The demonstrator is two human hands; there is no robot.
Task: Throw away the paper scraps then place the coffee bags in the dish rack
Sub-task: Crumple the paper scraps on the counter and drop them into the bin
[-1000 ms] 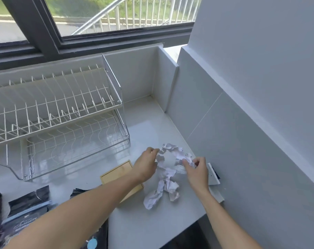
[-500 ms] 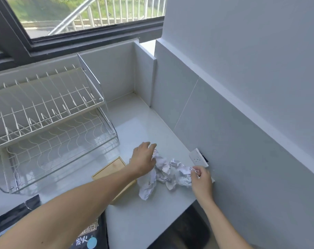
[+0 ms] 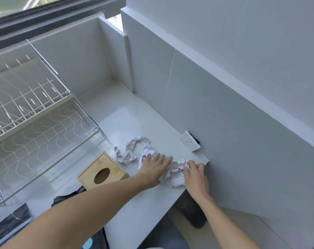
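Far to the left of both hands stands the two-tier white wire dish rack (image 3: 34, 112), its shelves bare of bags. Below the left forearm, at the near left edge of the white table (image 3: 127, 115), lie the dark foil coffee bags (image 3: 12, 220), partly hidden by the arm and cut off by the frame. Just left of the left hand sits a square light-wood tissue box with an oval opening (image 3: 102, 172). Beyond that hand's fingertips, loose crumpled white paper scraps with faint pink print (image 3: 134, 150) lie strung across the table, apart from the fingers. The left hand (image 3: 153, 168) lies flat, palm down, fingers spread and extended, pressing on the near part of the scraps rather than gripping them. Between the two hands a bunched wad of the same paper bridges the gap at the table's right edge. The right hand (image 3: 194, 174) has its fingers curled closed around that wad. Past the right hand, against the grey tiled wall (image 3: 242, 123), a white socket block (image 3: 190, 143) rests on the table.
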